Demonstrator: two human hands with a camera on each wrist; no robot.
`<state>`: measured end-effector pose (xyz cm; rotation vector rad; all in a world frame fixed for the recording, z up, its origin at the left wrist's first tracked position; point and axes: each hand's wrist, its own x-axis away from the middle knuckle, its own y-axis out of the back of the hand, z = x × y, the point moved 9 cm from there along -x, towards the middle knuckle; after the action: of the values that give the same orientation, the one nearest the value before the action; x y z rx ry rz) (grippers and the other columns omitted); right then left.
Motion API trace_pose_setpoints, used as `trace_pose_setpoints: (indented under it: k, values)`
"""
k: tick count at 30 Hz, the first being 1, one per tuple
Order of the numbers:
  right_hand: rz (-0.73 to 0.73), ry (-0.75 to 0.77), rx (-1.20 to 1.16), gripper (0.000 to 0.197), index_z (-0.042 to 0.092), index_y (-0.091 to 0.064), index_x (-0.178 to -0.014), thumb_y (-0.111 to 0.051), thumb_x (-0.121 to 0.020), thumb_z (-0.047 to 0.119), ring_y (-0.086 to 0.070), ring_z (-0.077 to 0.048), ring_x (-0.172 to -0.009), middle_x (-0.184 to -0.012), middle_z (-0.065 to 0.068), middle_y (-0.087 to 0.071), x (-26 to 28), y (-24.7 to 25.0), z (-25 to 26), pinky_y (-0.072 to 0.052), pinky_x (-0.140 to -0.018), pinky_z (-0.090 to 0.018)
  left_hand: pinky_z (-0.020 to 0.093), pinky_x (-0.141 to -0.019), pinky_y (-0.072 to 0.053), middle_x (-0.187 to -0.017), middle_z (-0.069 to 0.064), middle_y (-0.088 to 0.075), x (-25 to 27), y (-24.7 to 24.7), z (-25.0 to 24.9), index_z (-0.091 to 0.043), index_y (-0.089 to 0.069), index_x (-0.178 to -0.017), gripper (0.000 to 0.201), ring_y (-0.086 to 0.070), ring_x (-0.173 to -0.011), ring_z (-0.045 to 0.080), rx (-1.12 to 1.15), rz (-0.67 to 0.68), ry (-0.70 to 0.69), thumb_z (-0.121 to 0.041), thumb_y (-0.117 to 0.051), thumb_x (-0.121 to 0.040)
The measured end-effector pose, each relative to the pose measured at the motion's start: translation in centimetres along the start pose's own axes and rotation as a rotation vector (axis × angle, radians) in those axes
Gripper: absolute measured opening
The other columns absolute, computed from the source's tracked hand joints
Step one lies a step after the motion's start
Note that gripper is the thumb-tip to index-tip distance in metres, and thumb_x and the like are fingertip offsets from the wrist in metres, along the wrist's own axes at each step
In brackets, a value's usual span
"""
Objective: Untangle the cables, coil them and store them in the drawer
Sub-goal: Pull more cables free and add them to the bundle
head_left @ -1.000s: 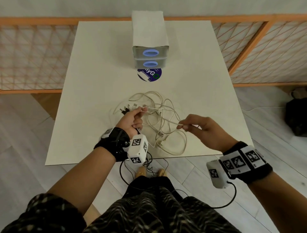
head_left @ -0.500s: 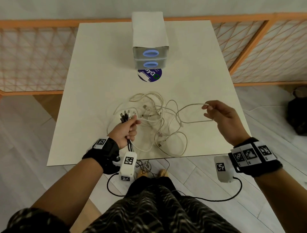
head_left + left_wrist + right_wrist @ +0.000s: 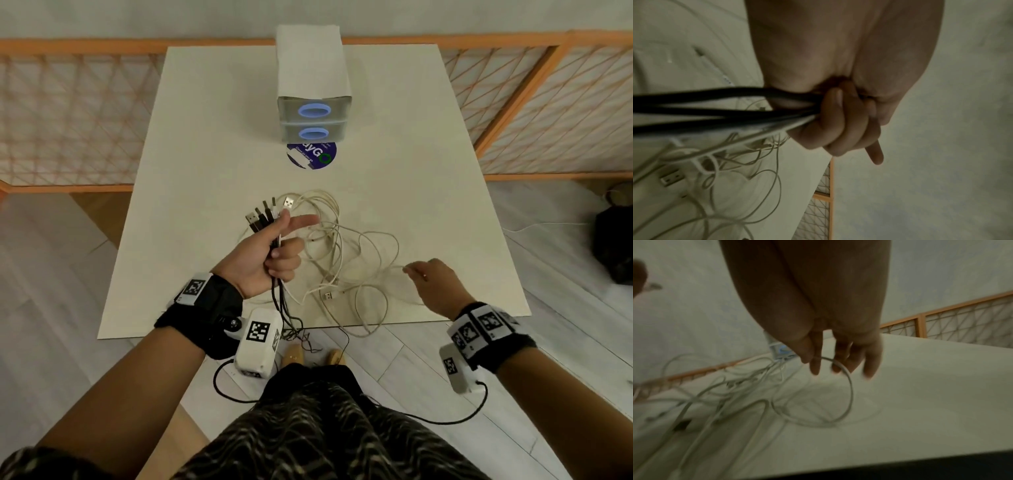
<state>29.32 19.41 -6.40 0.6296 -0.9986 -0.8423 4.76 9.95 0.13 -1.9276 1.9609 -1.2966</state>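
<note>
At frame centre on the counter [image 3: 205, 137], the left hand [image 3: 263, 255] pinches a bundle of cable plugs [image 3: 265, 214] while the right hand [image 3: 433, 282], fingers loosely spread, touches the limp, light white cables [image 3: 342, 253], best gripped near their stiff plugs.

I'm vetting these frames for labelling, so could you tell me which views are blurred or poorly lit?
Head view: sharp and evenly lit, edges bowed by the wide lens; drawer unit crisp. Left wrist view: dim, the black cables smeared close to the lens. Right wrist view: dim, motion blur on the fingers and the white cable loop.
</note>
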Motion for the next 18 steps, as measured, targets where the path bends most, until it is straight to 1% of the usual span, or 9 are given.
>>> trace_pose_setpoints:
  k: [2,3,6,8,11,13,14,16,18]
  values:
    - [-0.128,-0.008,0.099,0.031,0.016,-0.058,-0.123,-0.05,-0.095,0.026,-0.044,-0.032,-0.112,-0.122,-0.015,-0.048,0.3,0.2,0.3,-0.039,-0.092,-0.041,0.015,-0.036,-0.016,-0.044,-0.011,-0.026,0.3,-0.3,-0.5,-0.025,-0.073,-0.097,0.045,-0.007,-0.044,0.006,-0.06,0.016,0.011,-0.047,-0.035,-0.09]
    - [-0.206,0.017,0.07,0.035,0.015,-0.054,-0.126,-0.054,-0.092,0.024,-0.043,-0.033,-0.113,-0.124,-0.015,-0.045,0.6,0.6,1.0,-0.04,-0.093,-0.044,0.015,-0.037,-0.015,-0.045,-0.011,-0.027,0.5,-0.3,-0.6,-0.024,-0.073,-0.096,0.043,-0.008,-0.044,0.006,-0.094,0.022,0.023,-0.046,-0.037,-0.088]
    - [-0.317,0.203,-0.102,0.035,0.008,-0.048,-0.116,-0.064,-0.086,0.016,-0.052,-0.022,-0.078,-0.112,-0.009,-0.044,2.3,1.7,4.6,-0.044,-0.074,-0.035,0.017,-0.038,-0.01,-0.047,-0.01,-0.026,0.5,0.2,-0.2,-0.017,-0.07,-0.095,0.034,-0.014,-0.038,0.002,-0.21,-0.012,0.039,-0.037,-0.043,-0.089]
    - [-0.296,0.296,-0.074,0.026,0.006,-0.048,-0.103,-0.065,-0.085,0.015,-0.044,-0.016,-0.057,-0.1,-0.002,-0.042,3.5,1.2,6.7,-0.039,-0.062,-0.03,0.016,-0.036,-0.012,-0.051,-0.008,-0.028,-0.1,1.5,0.5,-0.013,-0.067,-0.098,0.022,-0.018,-0.037,0.001,-0.398,-0.139,0.03,-0.027,-0.051,-0.092]
    - [-0.269,0.328,0.028,0.02,0.008,-0.05,-0.085,-0.065,-0.085,0.02,-0.043,-0.024,-0.058,-0.084,-0.004,-0.046,4.1,0.2,8.1,-0.04,-0.054,-0.033,0.013,-0.038,-0.028,-0.063,-0.003,-0.05,-1.2,3.9,2.2,-0.015,-0.072,-0.099,0.014,-0.035,-0.036,-0.001,-0.766,-0.396,0.011,-0.016,-0.063,-0.088]
    - [-0.213,0.249,0.042,0.024,0.011,-0.046,-0.081,-0.062,-0.088,0.027,-0.046,-0.025,-0.061,-0.075,-0.003,-0.049,3.5,-0.2,7.6,-0.037,-0.054,-0.031,0.015,-0.062,-0.043,-0.091,0.0,-0.07,-2.0,4.4,3.9,-0.018,-0.074,-0.097,0.014,-0.061,-0.066,0.0,-0.904,-0.443,0.002,-0.019,-0.069,-0.084]
    - [-0.183,0.205,0.033,0.026,0.012,-0.043,-0.08,-0.06,-0.089,0.03,-0.045,-0.024,-0.062,-0.07,-0.002,-0.048,3.2,-0.2,7.2,-0.035,-0.054,-0.03,0.018,-0.073,-0.044,-0.099,-0.001,-0.072,-2.4,4.5,4.8,-0.02,-0.074,-0.095,0.015,-0.064,-0.082,0.006,-0.967,-0.445,0.021,-0.023,-0.072,-0.081]
    - [-0.156,0.153,-0.013,0.028,0.012,-0.043,-0.081,-0.058,-0.09,0.035,-0.045,-0.021,-0.059,-0.062,0.002,-0.046,2.4,-0.2,6.3,-0.034,-0.052,-0.03,0.023,-0.076,-0.046,-0.094,0.0,-0.072,-3.0,4.7,6.2,-0.019,-0.074,-0.093,0.022,-0.065,-0.088,0.014,-1.138,-0.454,0.053,-0.031,-0.075,-0.075]
    - [-0.133,0.106,-0.074,0.027,0.012,-0.047,-0.083,-0.059,-0.089,0.036,-0.049,-0.02,-0.06,-0.061,0.002,-0.05,1.8,-0.2,5.2,-0.039,-0.054,-0.03,0.027,-0.069,-0.048,-0.085,0.003,-0.069,-3.7,4.8,6.8,-0.008,-0.068,-0.087,0.025,-0.066,-0.086,0.023,-1.31,-0.481,0.021,-0.03,-0.072,-0.074]
